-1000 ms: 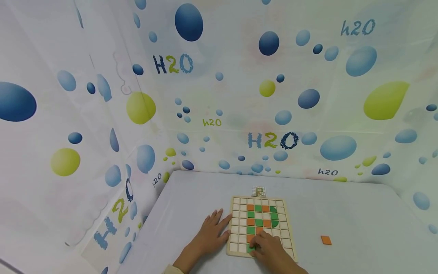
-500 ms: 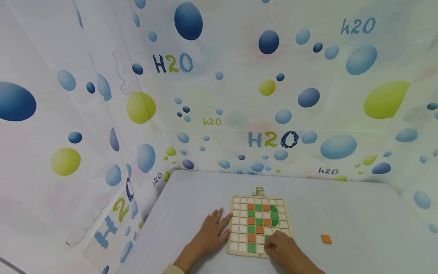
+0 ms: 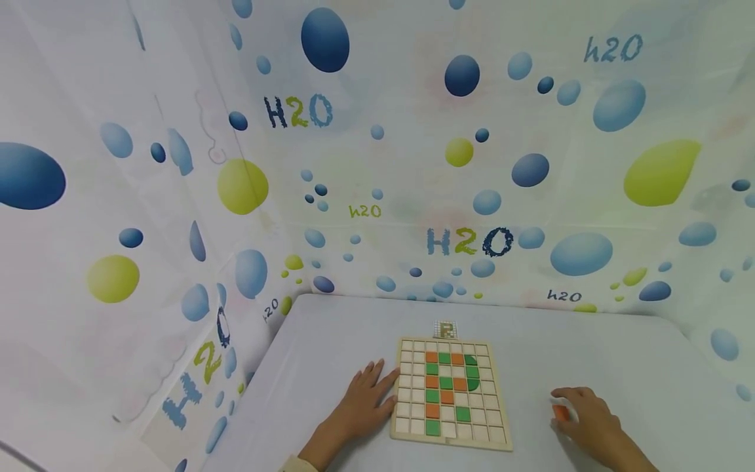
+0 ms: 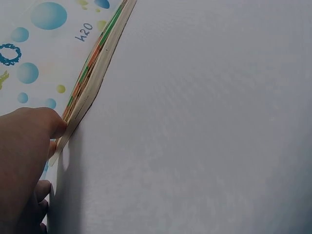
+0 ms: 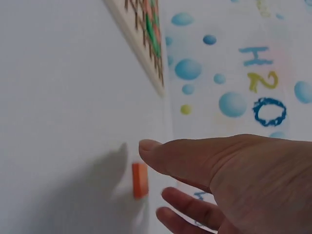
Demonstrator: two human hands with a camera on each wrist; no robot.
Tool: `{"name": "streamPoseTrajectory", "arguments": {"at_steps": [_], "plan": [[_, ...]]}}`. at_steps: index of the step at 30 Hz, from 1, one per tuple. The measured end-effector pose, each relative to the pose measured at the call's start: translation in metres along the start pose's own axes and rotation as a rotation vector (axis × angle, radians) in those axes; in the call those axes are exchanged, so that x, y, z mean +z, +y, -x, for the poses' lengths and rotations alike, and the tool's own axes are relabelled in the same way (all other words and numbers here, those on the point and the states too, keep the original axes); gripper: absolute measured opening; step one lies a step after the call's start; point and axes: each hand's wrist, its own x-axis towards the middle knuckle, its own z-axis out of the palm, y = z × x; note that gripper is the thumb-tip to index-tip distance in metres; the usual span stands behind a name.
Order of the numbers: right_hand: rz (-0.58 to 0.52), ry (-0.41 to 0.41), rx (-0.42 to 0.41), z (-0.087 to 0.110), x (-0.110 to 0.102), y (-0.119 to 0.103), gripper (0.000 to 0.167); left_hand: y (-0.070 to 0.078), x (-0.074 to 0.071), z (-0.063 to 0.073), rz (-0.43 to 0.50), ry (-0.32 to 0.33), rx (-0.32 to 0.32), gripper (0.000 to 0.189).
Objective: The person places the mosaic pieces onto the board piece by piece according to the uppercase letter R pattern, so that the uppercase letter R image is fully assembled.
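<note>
A square wooden grid board (image 3: 404,394) lies on the table, with orange and green tiles set in it in the shape of a letter R. My left hand (image 3: 366,401) rests on the table at the board's left edge, fingers spread, thumb and index finger touching the side. Right of the board, my right hand (image 3: 592,419) is over a loose orange square tile (image 3: 561,412), thumb and fingers parted about it. In the right wrist view the thumb and fingers look apart from the orange tile, which stays on the table.
A small pattern card (image 3: 446,330) showing a similar letter lies just behind the board. The table (image 3: 354,328) has a pale cover. Curtains (image 3: 407,164) printed with bubbles and "H2O" hang behind and at the sides.
My right hand has left the board's lower part and moved right to the loose orange tile. A green tile now shows uncovered in the lower right cells. My left hand has stayed put.
</note>
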Motion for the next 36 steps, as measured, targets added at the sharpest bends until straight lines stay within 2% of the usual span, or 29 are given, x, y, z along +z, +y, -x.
{"name": "streamPoseTrajectory", "arguments": {"at_steps": [4,7,12,15,19,25,28,32,36], "plan": [[-0.07,-0.018,-0.041,-0.003,0.006,0.017,0.035,0.001,-0.001,0.0,0.0,-0.007,-0.002,0.058],[-0.111,-0.054,0.021,-0.008,0.015,0.02,0.029,0.001,-0.002,-0.001,-0.001,-0.013,-0.002,0.058],[-0.153,-0.108,0.141,-0.013,0.02,0.018,0.033,0.001,-0.002,-0.002,0.002,-0.016,-0.002,0.058],[-0.172,-0.126,0.174,-0.012,0.019,0.018,0.034,0.001,-0.001,-0.002,0.007,-0.019,-0.003,0.058],[-0.191,-0.117,0.158,-0.01,0.021,0.015,0.032,0.001,-0.001,-0.001,0.007,-0.016,-0.011,0.058],[-0.198,-0.048,0.056,-0.004,0.033,-0.002,0.024,0.003,-0.002,0.0,0.01,-0.015,-0.017,0.058],[-0.195,-0.041,0.025,-0.002,0.04,-0.014,0.022,0.003,-0.003,0.0,0.014,-0.014,-0.017,0.058],[-0.211,-0.052,0.042,-0.001,0.046,-0.031,0.023,0.003,-0.003,0.0,0.02,-0.01,-0.013,0.058],[-0.248,-0.05,0.017,0.002,0.049,-0.05,0.025,0.002,-0.002,0.0,0.019,-0.009,-0.008,0.058]]}}
